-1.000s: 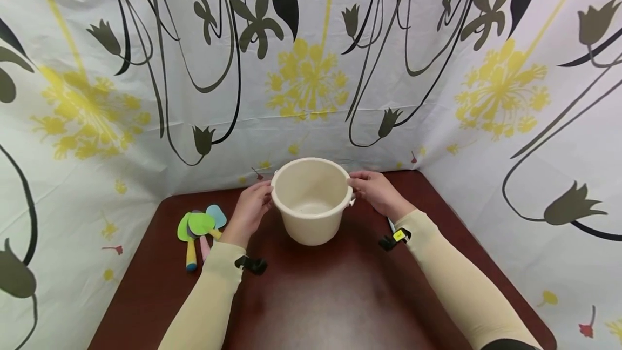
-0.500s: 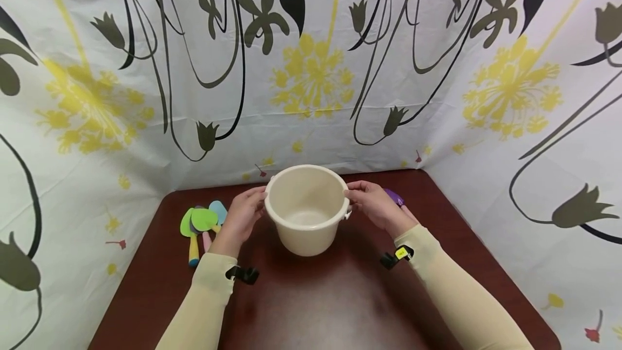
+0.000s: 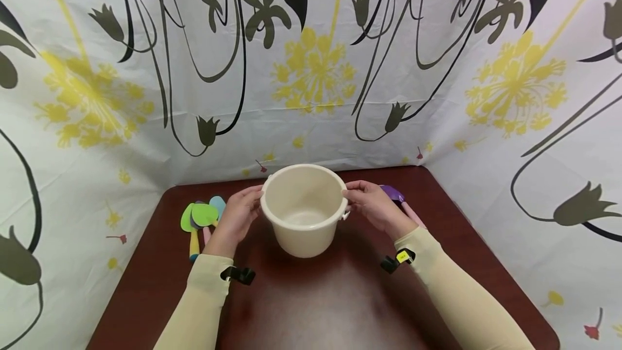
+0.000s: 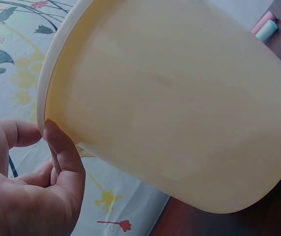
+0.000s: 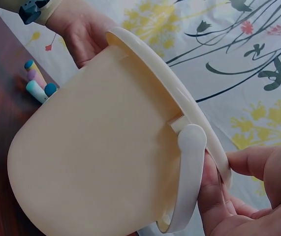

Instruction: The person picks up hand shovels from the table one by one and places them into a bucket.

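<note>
A cream bucket is held over the middle of the dark red table, its opening facing up and toward the head camera. The left hand pinches the rim on the left side; in the left wrist view the thumb and fingers of that hand meet at the rim of the bucket. On the opposite side the right hand pinches the rim near the handle joint. The right wrist view shows the white handle hanging beside the right fingers. Inside, the bucket looks empty.
At the table's left lie several toy shovels with green and blue heads. A purple-headed tool with a pink handle lies behind the right hand. Patterned cloth hangs around the table's back and sides.
The bucket and both hands have shifted slightly left and lower in the head view. More of the purple tool shows beside the right hand. Both hands keep their hold on the rim.
</note>
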Available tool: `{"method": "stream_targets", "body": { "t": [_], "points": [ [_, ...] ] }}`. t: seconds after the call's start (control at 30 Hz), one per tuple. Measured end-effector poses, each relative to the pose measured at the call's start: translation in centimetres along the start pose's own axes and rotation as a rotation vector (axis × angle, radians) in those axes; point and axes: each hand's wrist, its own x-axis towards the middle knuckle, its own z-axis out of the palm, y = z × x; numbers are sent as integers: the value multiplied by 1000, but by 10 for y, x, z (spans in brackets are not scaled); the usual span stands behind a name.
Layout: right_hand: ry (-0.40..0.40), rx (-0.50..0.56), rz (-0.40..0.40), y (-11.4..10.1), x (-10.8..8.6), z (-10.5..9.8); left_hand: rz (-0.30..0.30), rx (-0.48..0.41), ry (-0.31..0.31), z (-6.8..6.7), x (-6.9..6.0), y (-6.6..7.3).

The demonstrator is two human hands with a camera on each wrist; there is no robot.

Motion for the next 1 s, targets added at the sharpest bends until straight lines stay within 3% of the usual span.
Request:
{"method": "stream_targets", "body": {
  "t": [0.5,0.73,1.0],
  "points": [
    [-9,43,-8,4,-5,7,9,2,-19,-6,0,-3],
    [2,24,3,8,-6,7,-15,6,-14,-7,-1,-4],
    [0,17,-10,9,-9,8,1,1,-25,-9,0,-10]
  ]
}}
